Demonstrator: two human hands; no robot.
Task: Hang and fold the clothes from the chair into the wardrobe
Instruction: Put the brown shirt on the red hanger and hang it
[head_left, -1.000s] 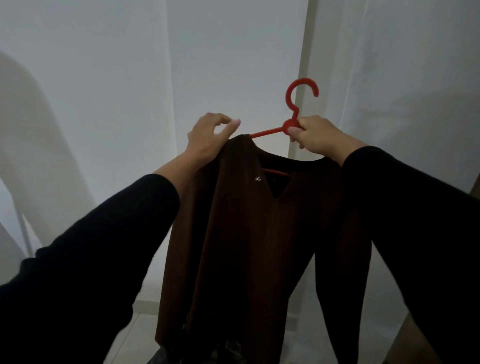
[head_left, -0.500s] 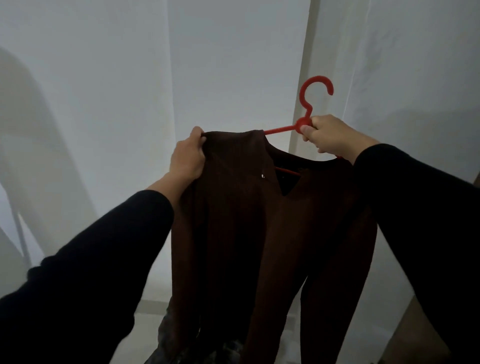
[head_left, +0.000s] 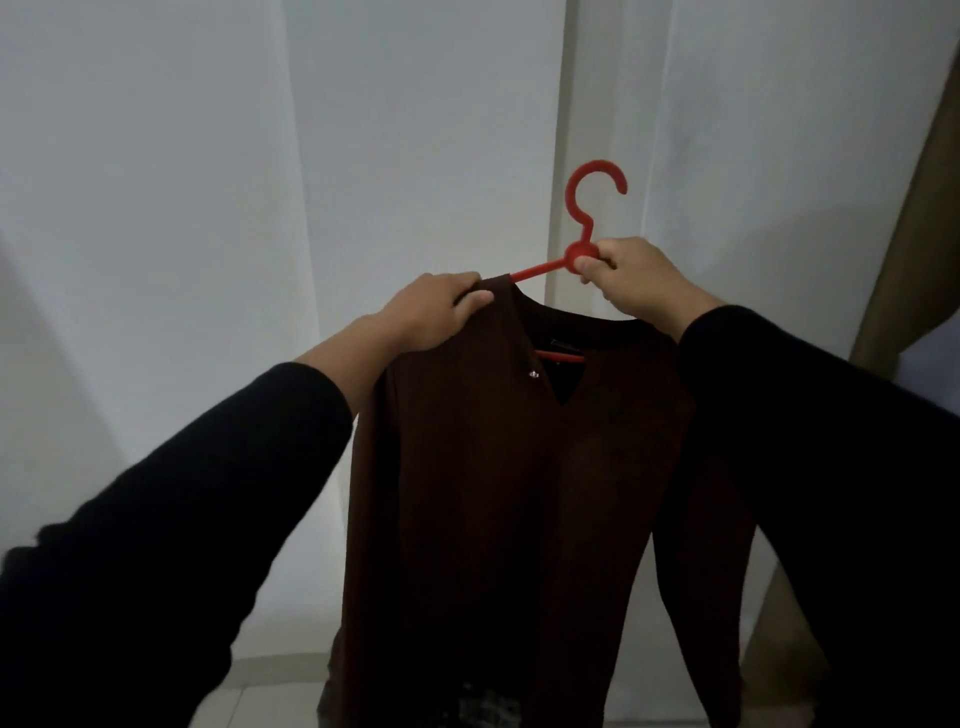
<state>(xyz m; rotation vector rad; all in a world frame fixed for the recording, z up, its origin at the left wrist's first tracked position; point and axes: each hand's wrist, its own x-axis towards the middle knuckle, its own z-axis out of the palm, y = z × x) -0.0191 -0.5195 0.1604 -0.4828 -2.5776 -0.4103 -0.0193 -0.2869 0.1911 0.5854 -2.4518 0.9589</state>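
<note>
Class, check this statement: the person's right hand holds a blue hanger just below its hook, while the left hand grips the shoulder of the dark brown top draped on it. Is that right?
Not quite: the hanger is red, not blue, as the head view shows. The rest stands: the right hand holds it just below the hook, and the left hand grips the shoulder of the dark brown top draped on it.

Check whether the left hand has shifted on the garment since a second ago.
Yes. The left hand dropped from pinching above the brown top's shoulder to gripping it.
</note>
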